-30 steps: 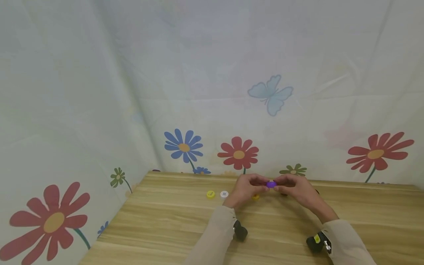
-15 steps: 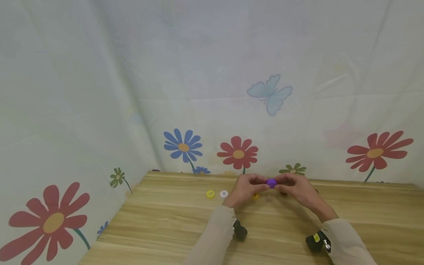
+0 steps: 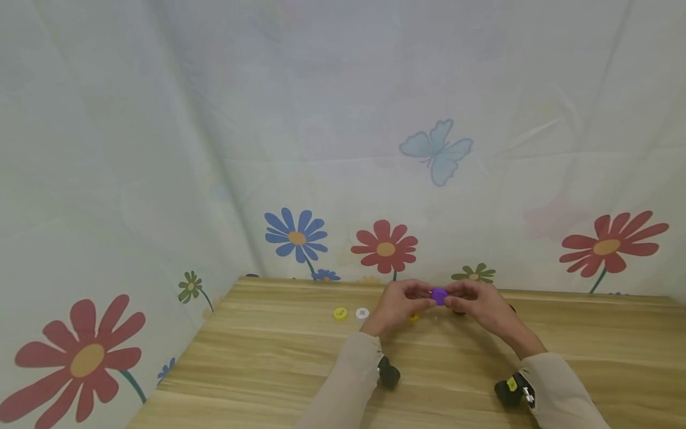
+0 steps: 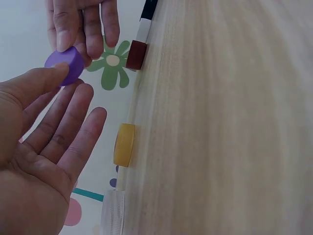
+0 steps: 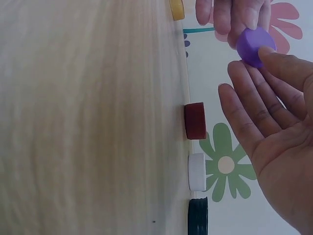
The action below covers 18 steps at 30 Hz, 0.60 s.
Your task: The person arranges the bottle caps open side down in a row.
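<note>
A small, round purple cap (image 3: 439, 297) is held up off the wooden table (image 3: 278, 357), right of centre and low in the head view. From the wrist views I see a plain violet disc with a smooth, flat face and a short side wall. The left hand (image 3: 395, 305) pinches one edge between thumb and forefinger, and the right hand (image 3: 485, 305) pinches the opposite edge; each hand's other fingers reach out, slightly apart.

As for markings, the bright yellow cap (image 3: 340, 313), lower centre of the head view, bears a dark mark on top, and the white cap (image 3: 362, 313) just beside it has a squarish, grid-like print; both are too small to read. Down the middle of the right wrist view stand a dark red cap (image 5: 195, 121), a ribbed second white cap (image 5: 197, 171) and a grooved black cap (image 5: 198, 217).
</note>
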Tool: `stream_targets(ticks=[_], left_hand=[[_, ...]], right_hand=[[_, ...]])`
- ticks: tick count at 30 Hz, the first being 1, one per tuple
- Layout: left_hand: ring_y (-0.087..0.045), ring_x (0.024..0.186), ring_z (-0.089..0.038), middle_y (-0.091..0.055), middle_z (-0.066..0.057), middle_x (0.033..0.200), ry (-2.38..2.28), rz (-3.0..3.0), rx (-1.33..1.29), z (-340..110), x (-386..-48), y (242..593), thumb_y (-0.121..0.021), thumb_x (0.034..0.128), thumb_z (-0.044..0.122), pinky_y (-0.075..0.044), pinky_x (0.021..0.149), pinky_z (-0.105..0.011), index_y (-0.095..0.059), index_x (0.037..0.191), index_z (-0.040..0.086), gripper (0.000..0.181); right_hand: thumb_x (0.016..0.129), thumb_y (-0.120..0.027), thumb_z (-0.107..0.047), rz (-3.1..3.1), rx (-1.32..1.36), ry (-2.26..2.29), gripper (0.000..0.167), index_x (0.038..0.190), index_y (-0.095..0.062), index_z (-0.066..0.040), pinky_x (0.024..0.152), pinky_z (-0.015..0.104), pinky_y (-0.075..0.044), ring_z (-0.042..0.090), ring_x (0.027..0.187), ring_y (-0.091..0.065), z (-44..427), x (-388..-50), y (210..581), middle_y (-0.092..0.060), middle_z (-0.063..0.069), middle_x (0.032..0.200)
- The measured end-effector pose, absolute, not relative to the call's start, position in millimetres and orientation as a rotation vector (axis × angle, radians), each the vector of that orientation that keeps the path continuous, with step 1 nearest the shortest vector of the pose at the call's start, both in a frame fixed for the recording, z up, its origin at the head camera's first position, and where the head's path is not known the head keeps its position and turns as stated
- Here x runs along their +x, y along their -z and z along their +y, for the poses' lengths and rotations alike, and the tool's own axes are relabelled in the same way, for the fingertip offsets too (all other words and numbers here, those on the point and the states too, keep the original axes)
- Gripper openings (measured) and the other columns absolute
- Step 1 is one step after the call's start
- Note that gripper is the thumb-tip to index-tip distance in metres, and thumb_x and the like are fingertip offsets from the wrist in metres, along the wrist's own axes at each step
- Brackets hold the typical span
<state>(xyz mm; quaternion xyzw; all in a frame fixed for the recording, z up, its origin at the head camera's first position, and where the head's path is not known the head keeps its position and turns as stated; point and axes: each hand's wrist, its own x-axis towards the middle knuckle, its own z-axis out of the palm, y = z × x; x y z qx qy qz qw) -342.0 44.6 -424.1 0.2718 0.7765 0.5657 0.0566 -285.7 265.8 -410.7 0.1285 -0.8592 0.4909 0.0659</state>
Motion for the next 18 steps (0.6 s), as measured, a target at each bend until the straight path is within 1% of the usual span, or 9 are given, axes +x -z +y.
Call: stream_targets(ticks=[3,7,12,18], left_hand=[[-0.073,0.091,-0.007,-0.08,0.003,0.102,-1.726,2.343,0.853,45.8,-342.7,424.2,-0.081,0.095,0.008,-0.058,0.077,-0.022,-0.079,0.12,0.01,0.025],[-0.073,0.089,-0.008,-0.079,0.003,0.101,-1.732,2.328,0.879,46.6,-343.9,425.2,-0.081,0.0942,0.004,-0.058,0.074,-0.023,-0.078,0.124,0.011,0.031],[-0.073,0.086,-0.007,-0.079,0.005,0.099,-1.723,2.342,0.879,46.6,-344.2,425.6,-0.082,0.0929,0.005,-0.058,0.072,-0.023,-0.079,0.124,0.013,0.033],[-0.072,0.086,-0.008,-0.079,0.004,0.097,-1.719,2.359,0.878,46.6,-342.8,424.3,-0.084,0.0925,0.007,-0.058,0.072,-0.023,-0.08,0.122,0.013,0.03]], right_hand=[[0.103,-0.073,-0.017,-2.59,0.383,-1.499,0.032,0.126,-0.07,0.005,0.082,0.026,-0.056,0.024,0.101,-0.073,265.2,-285.0,410.3,-0.078,0.012,0.108],[0.104,-0.072,-0.015,-2.577,0.395,-1.518,0.033,0.127,-0.068,0.008,0.081,0.029,-0.057,0.025,0.1,-0.073,264.7,-284.8,410.7,-0.078,0.014,0.107],[0.105,-0.07,-0.013,-2.561,0.405,-1.551,0.033,0.127,-0.066,0.01,0.081,0.034,-0.06,0.027,0.097,-0.074,264.9,-286.1,411.3,-0.077,0.017,0.106],[0.106,-0.067,-0.009,-2.521,0.466,-1.625,0.031,0.128,-0.064,0.013,0.083,0.039,-0.062,0.032,0.097,-0.075,265.1,-287.6,413.1,-0.076,0.02,0.109]])
